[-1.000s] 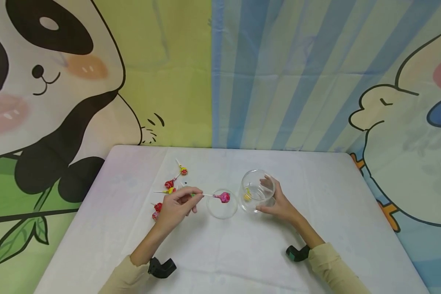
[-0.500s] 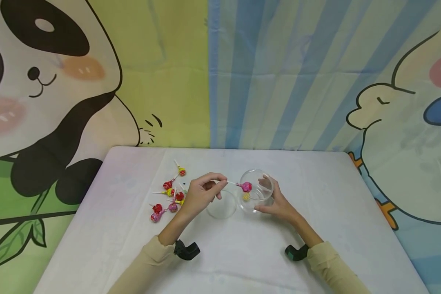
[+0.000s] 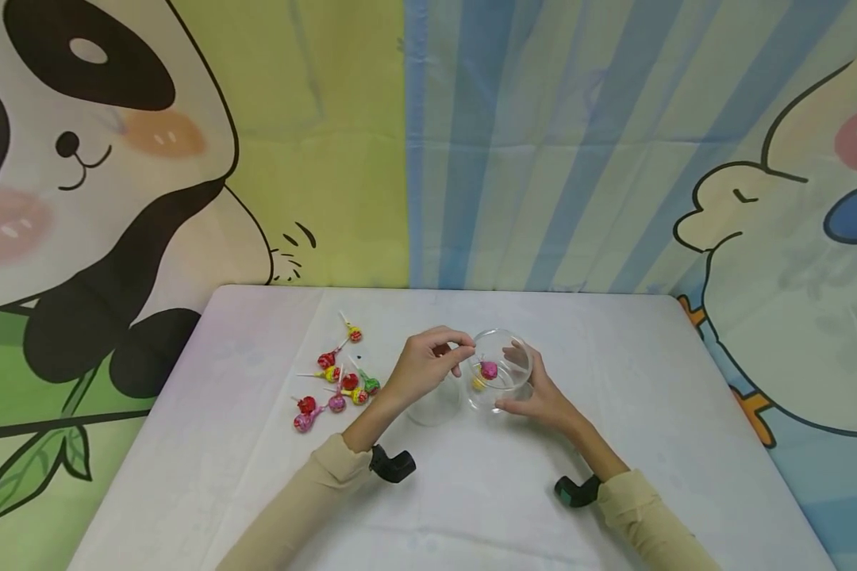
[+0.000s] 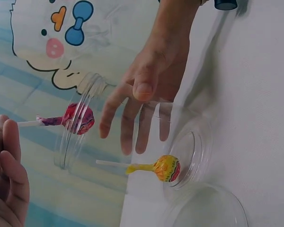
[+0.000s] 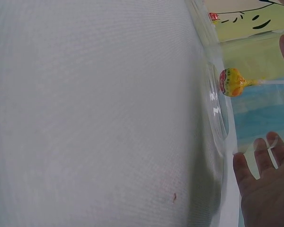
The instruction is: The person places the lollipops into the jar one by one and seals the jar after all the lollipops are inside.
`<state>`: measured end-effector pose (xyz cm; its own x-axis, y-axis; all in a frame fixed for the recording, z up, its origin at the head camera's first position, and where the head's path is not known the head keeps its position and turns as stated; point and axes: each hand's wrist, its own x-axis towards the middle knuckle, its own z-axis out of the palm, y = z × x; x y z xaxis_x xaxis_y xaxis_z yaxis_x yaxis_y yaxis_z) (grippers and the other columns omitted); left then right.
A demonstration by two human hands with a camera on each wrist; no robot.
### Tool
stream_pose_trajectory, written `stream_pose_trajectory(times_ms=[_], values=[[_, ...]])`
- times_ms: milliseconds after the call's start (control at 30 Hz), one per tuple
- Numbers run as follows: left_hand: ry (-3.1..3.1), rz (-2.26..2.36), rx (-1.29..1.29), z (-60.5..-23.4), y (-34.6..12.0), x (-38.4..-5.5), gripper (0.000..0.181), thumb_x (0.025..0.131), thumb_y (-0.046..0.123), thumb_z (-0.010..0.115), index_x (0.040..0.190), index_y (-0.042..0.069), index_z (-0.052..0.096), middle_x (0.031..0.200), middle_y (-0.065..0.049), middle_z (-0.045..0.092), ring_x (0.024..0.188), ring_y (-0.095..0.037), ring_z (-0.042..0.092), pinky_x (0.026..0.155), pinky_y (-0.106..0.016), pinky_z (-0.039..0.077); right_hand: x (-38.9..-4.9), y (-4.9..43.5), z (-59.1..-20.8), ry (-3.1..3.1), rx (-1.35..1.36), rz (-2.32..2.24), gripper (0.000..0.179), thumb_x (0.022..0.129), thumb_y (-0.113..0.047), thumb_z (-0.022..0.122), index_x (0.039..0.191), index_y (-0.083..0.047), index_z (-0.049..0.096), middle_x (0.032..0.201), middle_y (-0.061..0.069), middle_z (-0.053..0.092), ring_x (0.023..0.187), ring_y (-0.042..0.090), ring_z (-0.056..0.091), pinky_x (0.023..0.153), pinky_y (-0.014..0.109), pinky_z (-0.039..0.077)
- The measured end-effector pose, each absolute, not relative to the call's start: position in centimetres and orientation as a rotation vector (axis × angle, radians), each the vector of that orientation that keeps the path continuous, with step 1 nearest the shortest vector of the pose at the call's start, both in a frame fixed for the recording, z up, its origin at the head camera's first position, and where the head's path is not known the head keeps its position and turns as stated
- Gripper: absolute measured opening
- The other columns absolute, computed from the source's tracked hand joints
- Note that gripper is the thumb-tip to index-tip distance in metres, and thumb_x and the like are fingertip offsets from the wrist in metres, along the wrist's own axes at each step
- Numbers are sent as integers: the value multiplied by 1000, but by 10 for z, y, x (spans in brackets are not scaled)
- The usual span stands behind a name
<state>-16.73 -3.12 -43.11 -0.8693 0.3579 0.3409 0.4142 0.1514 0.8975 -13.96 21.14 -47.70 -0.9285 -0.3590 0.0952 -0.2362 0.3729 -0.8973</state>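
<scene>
My left hand pinches the white stick of a pink-wrapped lollipop. The candy end is just inside the mouth of a clear jar, as the left wrist view shows. Inside the jar, near its bottom, stands a yellow lollipop with its stick up. My right hand holds the jar from the right side, thumb in front and fingers around the back. The jar stands upright on the white table.
A clear round lid lies left of the jar, partly behind my left forearm. Farther left, several wrapped lollipops, among them a green one and a red one, are scattered on the white-covered table.
My left hand has carried the pink lollipop rightward from above the lid to the jar's mouth. The right hand and jar have stayed in place.
</scene>
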Motion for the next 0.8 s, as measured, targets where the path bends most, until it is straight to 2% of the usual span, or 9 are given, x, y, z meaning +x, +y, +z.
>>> stream_pose_trajectory(times_ms=[167,367,600,800], values=[[-2402,-1706,-823,-430,-21,-173,14,88,20,72,97,10,75,89,-2,72,54,-9,60,47,-23,45,-143,214,-484,2496,-584,-1621,101,75,-5,80,150,-2,12,150,30,32,140,47,30,111,69,17],[-2510,-1502,-833,-425,-18,-176,13,87,19,73,96,11,77,89,-1,74,46,-4,54,43,-20,41,-155,225,-516,2527,-587,-1614,105,74,-9,82,152,-16,12,152,21,34,141,41,31,112,68,19],[-2675,-1340,-846,-421,-19,-175,15,88,23,72,97,13,78,92,-1,75,44,-1,51,43,-20,40,-155,226,-516,2531,-598,-1608,105,73,-2,81,151,-8,10,150,27,32,140,46,30,110,71,17],[-2833,-1109,-899,-414,-12,-179,13,88,23,72,96,17,79,93,1,75,44,0,53,44,-18,38,-155,226,-516,2518,-605,-1610,105,74,-5,81,152,-14,11,152,22,33,141,41,30,111,67,20]])
